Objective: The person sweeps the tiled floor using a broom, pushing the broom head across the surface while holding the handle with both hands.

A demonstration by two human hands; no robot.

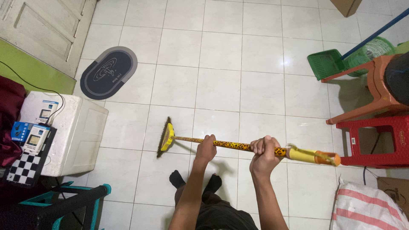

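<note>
Both hands gripped a long broom with a yellow-and-black patterned handle (238, 146) at lower centre of the frame — the left hand (206, 150) closed low on the shaft, the right hand (264, 152) wrapped near its orange-capped end. The handle lay almost level across the frame, dark bristles pointing left onto the white tiled floor (221, 85). Mid-sweep, by the look of it — the next stroke would call for dragging the bristles along the tiles.

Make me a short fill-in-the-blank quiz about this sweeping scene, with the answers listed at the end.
1. Both hands, the left hand and right hand, grip the handle of a ____.
2. The broom head rests on the white tiled ____.
3. The oval mat lies in front of a ____.
4. The dustpan by the orange stool is ____ in colour.

Answers: broom; floor; door; green
</note>
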